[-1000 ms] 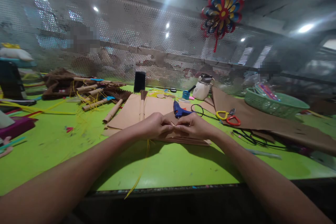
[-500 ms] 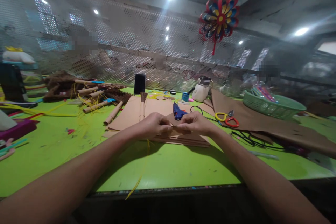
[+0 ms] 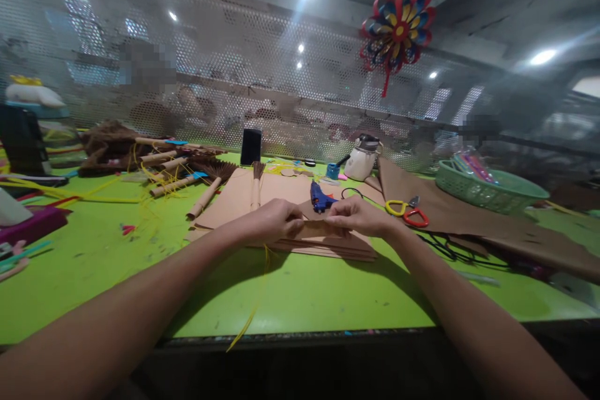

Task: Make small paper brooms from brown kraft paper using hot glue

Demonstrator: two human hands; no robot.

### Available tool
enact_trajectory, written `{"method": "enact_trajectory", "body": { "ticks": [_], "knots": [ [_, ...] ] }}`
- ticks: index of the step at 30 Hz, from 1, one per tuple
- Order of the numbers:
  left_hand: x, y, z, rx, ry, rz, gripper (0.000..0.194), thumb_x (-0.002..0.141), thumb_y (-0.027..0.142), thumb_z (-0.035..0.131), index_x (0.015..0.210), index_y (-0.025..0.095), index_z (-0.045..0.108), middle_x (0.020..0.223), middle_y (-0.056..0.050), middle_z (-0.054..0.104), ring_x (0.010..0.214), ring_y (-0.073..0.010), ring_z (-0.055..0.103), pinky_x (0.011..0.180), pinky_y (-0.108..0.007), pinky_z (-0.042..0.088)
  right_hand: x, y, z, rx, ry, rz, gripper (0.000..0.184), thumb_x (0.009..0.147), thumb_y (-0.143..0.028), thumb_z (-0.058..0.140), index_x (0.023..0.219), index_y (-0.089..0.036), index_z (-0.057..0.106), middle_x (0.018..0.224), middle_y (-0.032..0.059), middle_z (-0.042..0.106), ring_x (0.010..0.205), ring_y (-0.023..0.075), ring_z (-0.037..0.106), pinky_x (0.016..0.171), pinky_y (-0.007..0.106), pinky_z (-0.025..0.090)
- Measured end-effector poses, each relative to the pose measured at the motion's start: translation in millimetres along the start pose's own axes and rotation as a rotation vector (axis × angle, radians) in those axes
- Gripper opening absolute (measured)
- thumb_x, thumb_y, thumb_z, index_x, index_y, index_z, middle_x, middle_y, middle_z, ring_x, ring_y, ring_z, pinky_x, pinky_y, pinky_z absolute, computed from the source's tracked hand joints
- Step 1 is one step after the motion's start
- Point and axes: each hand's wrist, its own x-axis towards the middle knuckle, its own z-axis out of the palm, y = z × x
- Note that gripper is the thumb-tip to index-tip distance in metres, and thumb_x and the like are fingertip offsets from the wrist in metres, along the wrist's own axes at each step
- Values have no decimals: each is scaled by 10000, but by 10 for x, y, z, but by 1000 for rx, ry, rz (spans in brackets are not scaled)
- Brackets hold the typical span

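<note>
Between my two hands a small strip of brown paper (image 3: 313, 229) is held level, just above a stack of tan paper sheets (image 3: 323, 250). My left hand (image 3: 276, 222) is closed, pinching the strip's left end. My right hand (image 3: 359, 215) pinches its right end with thumb and fingers. Right behind the strip a blue hot glue gun (image 3: 320, 197) rests on the sheets. A rolled paper handle with a dark fringed end (image 3: 255, 186) lies on the stack past my left hand, and a similar one (image 3: 205, 197) lies at its left edge.
Yellow-and-red-handled scissors (image 3: 407, 211), brown paper (image 3: 450, 209), a black cord (image 3: 462, 250) and a green basket (image 3: 490, 190) are on the right. More paper rolls (image 3: 171, 186) and yellow strands lie left. A phone (image 3: 250, 146) and a white jug (image 3: 362, 159) stand behind.
My right hand has moved right, away from my left hand. More of the brown paper strip now shows between them. The view has shifted slightly.
</note>
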Motion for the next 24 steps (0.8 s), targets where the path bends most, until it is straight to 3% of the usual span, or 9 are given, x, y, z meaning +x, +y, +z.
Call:
{"method": "enact_trajectory", "body": {
  "ticks": [5,11,17,24],
  "knots": [
    [28,0,47,-77,19,-12,316,790,396,488,871,142,658,723,-33,632,607,-121,480,548,-232,298,15,-37,73,-24,88,3,327,758,-444,597,713,-120,593,504,-22,540,435,74,487,435,195,391],
    [59,-77,151,-65,103,7,294,807,350,462,719,138,647,598,-9,575,546,-104,440,510,-224,264,-3,-189,181,-155,227,-38,257,744,-364,611,664,-120,608,509,-10,544,455,76,472,426,186,345],
    [21,-1,91,-86,48,62,296,817,333,463,651,136,609,551,11,524,509,-84,395,497,-213,268,-42,-191,129,-173,187,-87,241,763,-341,601,664,-121,612,530,-5,557,478,78,488,447,187,366],
    [-17,-9,8,-217,-39,51,334,820,377,473,645,127,607,553,10,532,486,-72,395,476,-204,287,-46,-103,54,10,142,-60,332,721,-446,640,691,-117,614,516,-7,561,447,80,499,439,202,416]
  ]
}}
